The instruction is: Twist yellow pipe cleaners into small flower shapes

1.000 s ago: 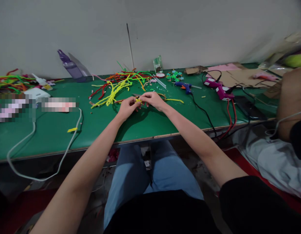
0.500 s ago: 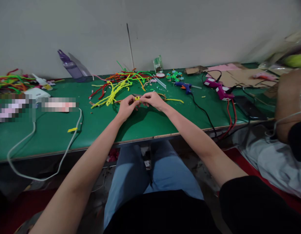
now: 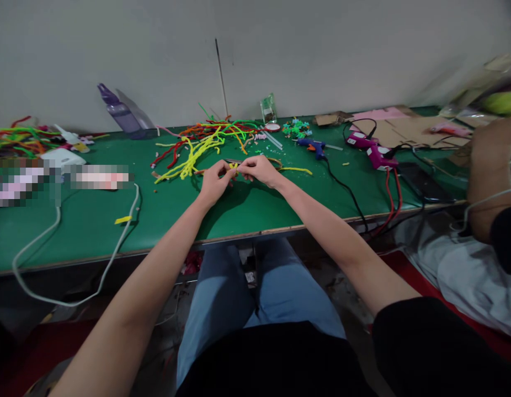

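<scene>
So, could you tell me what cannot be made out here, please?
Head view: yellow piece, tiny, mostly covered by the left hand and right hand pinching it.
Head view: things on the table, left side, hidden by pixelated patches.
Head view: co-worker, mostly cut off by the right edge.

Yellow stem (image 3: pixel 233 165) on a green worktop (image 3: pixel 94 220)
Blue glue gun (image 3: pixel 313 145), magenta glue guns (image 3: pixel 377 157), lilac bottle (image 3: pixel 118 113), blue jeans (image 3: pixel 259 292).

Left hand (image 3: pixel 214 180) and right hand (image 3: pixel 260 170) forward, fingertips together, seemingly pinched.
</scene>
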Tool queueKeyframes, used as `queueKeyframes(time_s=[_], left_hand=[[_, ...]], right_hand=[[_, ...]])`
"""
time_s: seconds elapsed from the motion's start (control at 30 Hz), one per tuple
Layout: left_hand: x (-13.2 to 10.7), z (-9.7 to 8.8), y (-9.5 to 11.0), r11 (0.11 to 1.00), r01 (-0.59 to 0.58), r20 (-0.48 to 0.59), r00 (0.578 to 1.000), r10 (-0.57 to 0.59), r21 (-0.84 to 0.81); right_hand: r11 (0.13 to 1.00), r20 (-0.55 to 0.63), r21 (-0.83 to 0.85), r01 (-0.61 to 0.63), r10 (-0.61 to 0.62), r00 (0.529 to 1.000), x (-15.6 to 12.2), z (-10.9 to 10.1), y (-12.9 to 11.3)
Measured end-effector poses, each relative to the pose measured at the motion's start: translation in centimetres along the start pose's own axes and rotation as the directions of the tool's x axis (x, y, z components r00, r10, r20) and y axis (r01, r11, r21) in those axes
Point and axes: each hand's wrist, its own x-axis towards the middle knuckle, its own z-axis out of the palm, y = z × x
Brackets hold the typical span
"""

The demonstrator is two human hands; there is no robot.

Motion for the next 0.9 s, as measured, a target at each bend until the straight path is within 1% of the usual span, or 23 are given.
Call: queueKeyframes(time_s=[0.2,0.27,0.33,0.43,0.5,0.7,0.8,0.9], left_hand=[[-0.15,-0.02,0.43,0.999,-0.007,-0.020,1.000,0.008,0.033],[-0.15,0.02,0.54,1.000,0.008,-0.019,1.000,-0.008,0.026],[-0.09,0.08,0.54,0.999,0.043,-0.013,0.999,-0.043,-0.019],[0.07,0.18,0.36,0.987,0.114,0.008,0.994,-0.114,-0.115],[0.16,0.22,0.21,0.979,0.146,0.026,0.989,-0.143,-0.141],[0.22,0.20,-0.11,0.980,0.150,0.116,0.984,-0.135,-0.129],[0.22,0.17,-0.18,0.982,0.133,0.084,0.989,-0.122,-0.138],[0.19,0.14,-0.14,0.988,0.091,0.022,0.996,-0.089,-0.121]], right_hand=[[0.999,-0.003,-0.048,0.014,-0.015,1.000,0.01,-0.06,0.06],[0.998,-0.003,-0.054,0.011,-0.012,1.000,-0.04,-0.08,-0.05],[0.999,-0.006,-0.052,0.003,-0.003,1.000,-0.07,-0.12,-0.14],[0.999,-0.003,-0.042,-0.002,0.002,1.000,-0.08,-0.22,-0.13],[0.999,0.005,-0.035,0.004,-0.004,1.000,-0.05,-0.29,-0.05],[1.000,-0.030,-0.018,-0.006,0.006,1.000,0.08,-0.38,0.06],[0.999,-0.043,-0.020,-0.031,0.030,0.999,0.01,-0.35,-0.07],[0.998,-0.010,-0.008,-0.058,0.058,0.998,-0.16,-0.25,-0.21]])
